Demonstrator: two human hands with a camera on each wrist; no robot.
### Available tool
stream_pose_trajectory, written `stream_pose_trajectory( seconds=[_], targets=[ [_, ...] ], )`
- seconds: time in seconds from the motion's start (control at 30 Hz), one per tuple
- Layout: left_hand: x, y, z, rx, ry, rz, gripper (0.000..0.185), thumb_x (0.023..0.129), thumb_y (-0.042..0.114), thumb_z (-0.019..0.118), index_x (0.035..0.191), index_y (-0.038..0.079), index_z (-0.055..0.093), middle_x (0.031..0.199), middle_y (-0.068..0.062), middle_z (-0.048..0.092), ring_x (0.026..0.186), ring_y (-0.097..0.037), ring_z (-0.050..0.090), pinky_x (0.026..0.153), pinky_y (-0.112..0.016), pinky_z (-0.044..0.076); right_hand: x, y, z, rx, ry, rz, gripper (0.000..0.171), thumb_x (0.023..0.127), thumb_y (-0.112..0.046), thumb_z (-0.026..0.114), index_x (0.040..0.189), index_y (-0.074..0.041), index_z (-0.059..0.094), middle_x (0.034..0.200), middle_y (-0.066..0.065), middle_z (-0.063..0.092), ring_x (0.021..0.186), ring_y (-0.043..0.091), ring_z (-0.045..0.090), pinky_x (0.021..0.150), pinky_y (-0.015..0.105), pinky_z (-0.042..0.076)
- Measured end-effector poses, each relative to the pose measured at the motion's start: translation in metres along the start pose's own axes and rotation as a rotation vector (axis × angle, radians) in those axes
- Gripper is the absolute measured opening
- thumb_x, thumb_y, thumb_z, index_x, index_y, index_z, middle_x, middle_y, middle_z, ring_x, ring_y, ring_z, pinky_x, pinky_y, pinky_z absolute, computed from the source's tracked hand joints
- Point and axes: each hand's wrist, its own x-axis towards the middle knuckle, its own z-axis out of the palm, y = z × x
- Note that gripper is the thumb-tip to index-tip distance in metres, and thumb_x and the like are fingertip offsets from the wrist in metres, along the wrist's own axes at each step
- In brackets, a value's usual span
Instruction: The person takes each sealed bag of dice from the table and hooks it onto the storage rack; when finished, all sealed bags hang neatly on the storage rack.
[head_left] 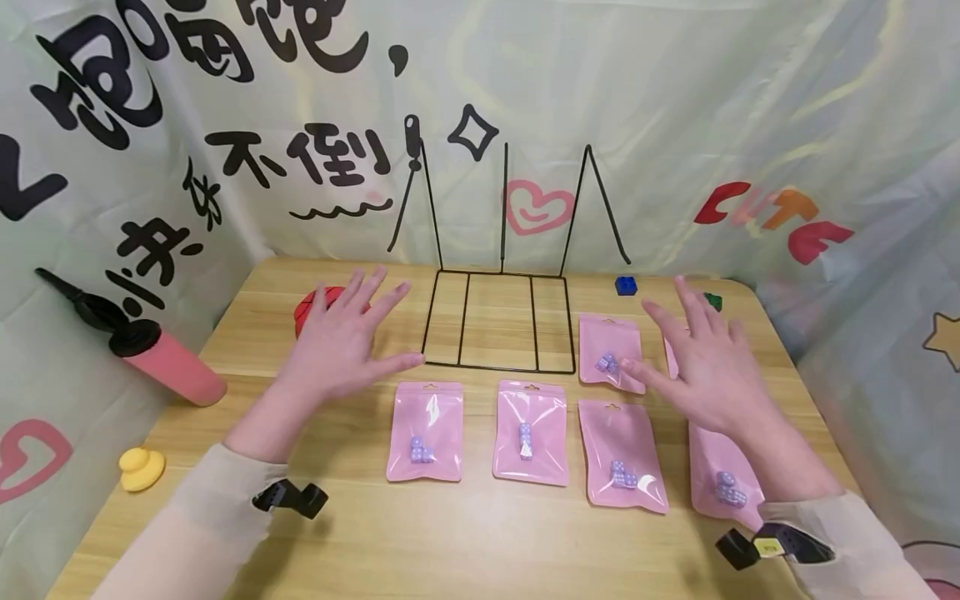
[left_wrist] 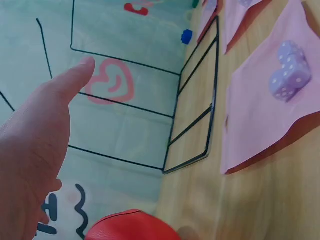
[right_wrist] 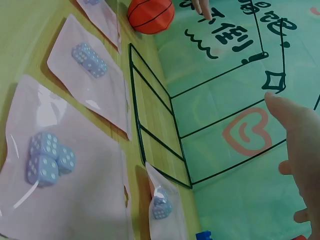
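My left hand (head_left: 337, 346) hovers over the table with fingers spread, holding nothing; a red ball with black lines (head_left: 306, 310) is partly hidden behind it. On the right, my other hand (head_left: 708, 371) is likewise spread above the pink pouches and grips nothing. Flat on the wood lie several pink pouches with purple dice inside: a left one (head_left: 425, 408), a middle one (head_left: 531, 408), a right one (head_left: 618, 433) and one farther back (head_left: 610, 333). The right hand and forearm partly cover others, including a pouch at the far right (head_left: 712, 458). Between the hands stands a black wire rack (head_left: 498, 367).
A blue block (head_left: 626, 286) and a green block (head_left: 713, 301) sit near the back edge. At left are a pink tumbler (head_left: 176, 367) with a black lid and a yellow duck (head_left: 141, 469). A printed cloth (head_left: 660, 100) hangs behind the table.
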Motion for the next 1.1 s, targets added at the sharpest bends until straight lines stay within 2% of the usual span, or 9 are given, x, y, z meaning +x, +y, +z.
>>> stream_pose_trajectory(
  seconds=[0.1,0.2,0.43,0.47,0.57,0.63,0.7,0.83,1.1],
  targets=[
    [0.002,0.002,0.007,-0.030,-0.003,0.015,0.103,0.087,0.092,0.046,0.169,0.032,0.031,0.175,-0.010,0.021,0.157,-0.042,0.025,0.119,-0.075,0.020,-0.001,-0.001,0.002,0.060,0.008,0.009,0.088,0.097,-0.062,0.065,0.161,-0.007,0.043,0.176,0.020,0.006,0.152,0.057,0.020,0.111,0.084,0.018],
    [0.004,0.004,0.014,-0.060,-0.004,0.025,0.101,0.088,0.089,0.049,0.167,0.029,0.035,0.175,-0.009,0.023,0.157,-0.040,0.026,0.120,-0.071,0.024,-0.001,-0.001,0.004,0.143,0.038,0.022,0.082,0.097,-0.056,0.070,0.156,-0.004,0.048,0.174,0.021,0.014,0.148,0.058,0.029,0.107,0.083,0.027],
    [0.008,0.005,0.032,-0.151,0.012,0.039,0.086,0.094,0.073,0.063,0.161,0.022,0.048,0.173,-0.008,0.029,0.156,-0.037,0.029,0.119,-0.063,0.033,0.001,0.006,0.008,0.430,0.147,0.036,0.064,0.095,-0.026,0.082,0.147,0.003,0.057,0.166,0.022,0.033,0.140,0.054,0.043,0.102,0.075,0.043],
    [0.008,0.005,0.035,-0.167,0.012,0.041,0.084,0.094,0.071,0.064,0.160,0.021,0.050,0.172,-0.008,0.030,0.156,-0.037,0.030,0.118,-0.063,0.035,0.002,0.007,0.009,0.460,0.153,0.043,0.063,0.096,-0.023,0.082,0.147,0.003,0.057,0.164,0.023,0.036,0.137,0.054,0.046,0.101,0.072,0.045],
    [0.010,0.005,0.044,-0.207,-0.003,0.037,0.079,0.095,0.067,0.066,0.157,0.019,0.055,0.172,-0.006,0.032,0.156,-0.034,0.031,0.113,-0.062,0.043,0.002,0.012,0.011,0.532,0.154,0.082,0.060,0.098,-0.021,0.080,0.149,0.002,0.056,0.156,0.022,0.045,0.130,0.050,0.055,0.100,0.042,0.057],
    [0.011,0.005,0.049,-0.237,-0.019,0.030,0.076,0.096,0.065,0.068,0.155,0.018,0.057,0.171,-0.005,0.033,0.156,-0.033,0.032,0.110,-0.062,0.046,0.002,0.015,0.013,0.570,0.140,0.127,0.059,0.100,-0.022,0.078,0.150,0.000,0.055,0.152,0.022,0.050,0.126,0.048,0.060,0.091,0.020,0.056],
    [0.012,0.006,0.055,-0.263,-0.035,0.024,0.074,0.097,0.062,0.069,0.154,0.016,0.059,0.170,-0.006,0.035,0.154,-0.033,0.035,0.109,-0.061,0.048,0.002,0.019,0.015,0.598,0.114,0.181,0.061,0.101,-0.027,0.076,0.152,-0.001,0.054,0.151,0.022,0.053,0.124,0.047,0.062,0.082,0.005,0.048],
    [0.014,0.005,0.064,-0.296,-0.070,0.022,0.072,0.097,0.058,0.071,0.152,0.012,0.060,0.167,-0.010,0.040,0.151,-0.036,0.041,0.109,-0.059,0.048,0.002,0.024,0.018,0.644,0.056,0.288,0.065,0.103,-0.038,0.071,0.155,-0.003,0.051,0.151,0.023,0.054,0.126,0.045,0.062,0.078,0.005,0.048],
    [0.017,0.005,0.080,-0.318,-0.117,0.001,0.065,0.097,0.050,0.077,0.146,0.008,0.066,0.160,-0.015,0.050,0.142,-0.041,0.051,0.106,-0.058,0.051,0.000,0.036,0.029,0.697,-0.008,0.374,0.071,0.103,-0.046,0.070,0.155,-0.003,0.050,0.151,0.023,0.054,0.132,0.043,0.057,0.081,0.005,0.046]
  ],
)
